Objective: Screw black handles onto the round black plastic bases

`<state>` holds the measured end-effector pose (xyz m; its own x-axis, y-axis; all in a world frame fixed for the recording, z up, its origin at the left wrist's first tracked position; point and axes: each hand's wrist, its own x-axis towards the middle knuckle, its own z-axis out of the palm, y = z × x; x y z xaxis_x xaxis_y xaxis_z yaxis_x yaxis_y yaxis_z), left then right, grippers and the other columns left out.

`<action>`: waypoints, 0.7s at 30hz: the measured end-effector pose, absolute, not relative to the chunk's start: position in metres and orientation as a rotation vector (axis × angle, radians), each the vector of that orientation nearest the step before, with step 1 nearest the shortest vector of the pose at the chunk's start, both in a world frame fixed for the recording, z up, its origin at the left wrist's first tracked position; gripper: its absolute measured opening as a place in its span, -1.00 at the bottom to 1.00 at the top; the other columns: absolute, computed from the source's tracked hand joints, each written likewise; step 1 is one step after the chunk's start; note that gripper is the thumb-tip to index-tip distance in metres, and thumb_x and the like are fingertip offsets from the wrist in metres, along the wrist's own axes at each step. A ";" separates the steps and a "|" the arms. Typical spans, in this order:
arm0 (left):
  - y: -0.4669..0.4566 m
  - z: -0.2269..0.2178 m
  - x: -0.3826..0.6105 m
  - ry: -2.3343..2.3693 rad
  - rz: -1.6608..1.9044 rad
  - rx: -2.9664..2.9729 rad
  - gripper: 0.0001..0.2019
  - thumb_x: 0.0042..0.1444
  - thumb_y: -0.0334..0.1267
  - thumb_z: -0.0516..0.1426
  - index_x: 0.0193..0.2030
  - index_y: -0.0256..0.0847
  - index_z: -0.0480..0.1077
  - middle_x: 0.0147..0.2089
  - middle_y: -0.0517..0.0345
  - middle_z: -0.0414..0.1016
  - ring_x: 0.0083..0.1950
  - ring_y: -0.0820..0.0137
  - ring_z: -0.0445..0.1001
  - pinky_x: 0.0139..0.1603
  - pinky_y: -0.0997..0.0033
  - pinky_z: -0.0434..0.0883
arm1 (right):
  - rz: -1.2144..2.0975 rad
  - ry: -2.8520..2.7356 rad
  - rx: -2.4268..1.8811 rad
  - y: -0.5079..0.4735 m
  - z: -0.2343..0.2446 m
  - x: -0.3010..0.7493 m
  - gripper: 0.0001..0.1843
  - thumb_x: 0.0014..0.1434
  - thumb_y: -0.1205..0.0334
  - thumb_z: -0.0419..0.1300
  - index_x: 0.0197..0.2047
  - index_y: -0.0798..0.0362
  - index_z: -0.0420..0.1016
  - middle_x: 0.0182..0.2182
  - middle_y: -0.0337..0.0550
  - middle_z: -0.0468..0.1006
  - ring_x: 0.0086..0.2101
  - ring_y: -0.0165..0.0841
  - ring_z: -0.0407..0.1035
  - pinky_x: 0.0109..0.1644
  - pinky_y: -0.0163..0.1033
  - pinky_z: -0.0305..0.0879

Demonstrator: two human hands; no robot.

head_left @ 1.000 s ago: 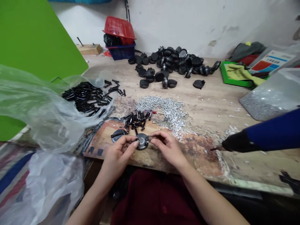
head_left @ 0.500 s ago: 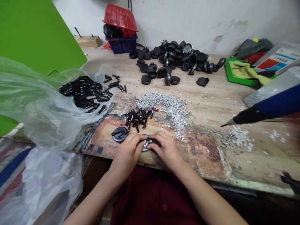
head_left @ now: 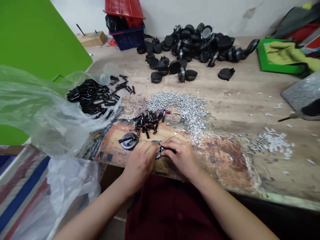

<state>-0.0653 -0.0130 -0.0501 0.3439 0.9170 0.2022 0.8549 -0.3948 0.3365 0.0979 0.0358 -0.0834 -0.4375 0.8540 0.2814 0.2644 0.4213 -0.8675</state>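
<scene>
Near the front edge of the worn board, a round grey-black disc [head_left: 158, 154] with a small raised fitting lies between my hands. My left hand [head_left: 141, 158] is closed on its left side, fingers curled and largely hidden. With thumb and forefinger, my right hand [head_left: 182, 155] pinches a small black lever piece [head_left: 162, 150] at the disc's fitting; the fingers cover much of it. Left of my hands rests a second disc [head_left: 128, 141] with a black lever lying across it. Just beyond is a small heap of black lever pieces [head_left: 147, 123].
Silver screws [head_left: 175, 101] and small nuts spread behind, with a red-handled tool [head_left: 171, 112] among them. White bits [head_left: 273, 141] lie right, under a power screwdriver's tip [head_left: 290, 117]. Black discs [head_left: 195, 43] pile at the back. A plastic bag [head_left: 65, 123] holds more levers.
The view has shifted, so the power screwdriver now sits farther right. My left hand has turned, its fingers more curled over the disc; the right hand keeps its pinch.
</scene>
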 end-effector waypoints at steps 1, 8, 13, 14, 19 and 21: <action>-0.014 -0.052 -0.065 1.609 0.540 2.470 -0.81 0.25 -0.42 -0.04 -0.10 -0.28 0.35 -0.24 0.01 0.44 -0.19 0.28 0.36 -0.14 0.26 0.36 | 0.987 -1.931 -0.948 0.036 -0.083 0.098 -0.77 0.05 0.42 0.28 -0.20 -0.02 0.60 -0.37 -0.18 0.56 -0.34 -0.39 0.46 -0.20 -0.28 0.40; -0.017 -0.049 -0.070 1.573 0.496 2.463 -0.75 0.25 -0.40 -0.02 0.04 -0.23 0.30 -0.07 -0.02 0.43 -0.06 0.26 0.34 -0.04 0.24 0.35 | 0.997 -1.907 -0.946 0.036 -0.084 0.098 -0.79 0.04 0.41 0.30 -0.21 0.01 0.60 -0.37 -0.17 0.56 -0.34 -0.39 0.46 -0.19 -0.28 0.40; -0.014 -0.041 -0.078 1.616 0.348 2.441 -0.76 0.27 -0.40 -0.06 0.03 -0.21 0.30 -0.17 0.06 0.42 -0.18 0.34 0.39 -0.20 0.38 0.37 | 0.998 -1.890 -0.916 0.037 -0.083 0.098 -0.82 0.05 0.38 0.30 -0.23 0.02 0.60 -0.39 -0.18 0.56 -0.37 -0.40 0.47 -0.23 -0.30 0.41; -0.013 -0.040 -0.078 1.597 0.296 2.455 -0.77 0.27 -0.42 -0.07 -0.02 -0.21 0.31 -0.20 0.08 0.41 -0.22 0.36 0.39 -0.26 0.41 0.36 | 0.987 -1.896 -0.911 0.037 -0.083 0.098 -0.83 0.06 0.38 0.30 -0.24 0.02 0.61 -0.39 -0.18 0.57 -0.37 -0.40 0.47 -0.23 -0.30 0.41; -0.007 -0.037 -0.077 1.388 0.052 2.679 -0.81 0.23 -0.47 -0.08 -0.14 -0.26 0.32 -0.28 0.09 0.37 -0.30 0.35 0.36 -0.33 0.40 0.36 | 0.938 -1.928 -0.911 0.037 -0.083 0.097 -0.82 0.09 0.45 0.24 -0.26 0.03 0.61 -0.39 -0.18 0.57 -0.37 -0.41 0.46 -0.25 -0.32 0.40; -0.006 -0.036 -0.076 1.340 -0.074 2.798 -0.79 0.22 -0.47 -0.07 -0.08 -0.28 0.31 -0.25 0.06 0.38 -0.30 0.32 0.36 -0.35 0.36 0.37 | 0.927 -1.938 -0.919 0.037 -0.084 0.096 -0.78 0.09 0.48 0.21 -0.24 0.04 0.61 -0.39 -0.18 0.56 -0.37 -0.41 0.46 -0.26 -0.32 0.40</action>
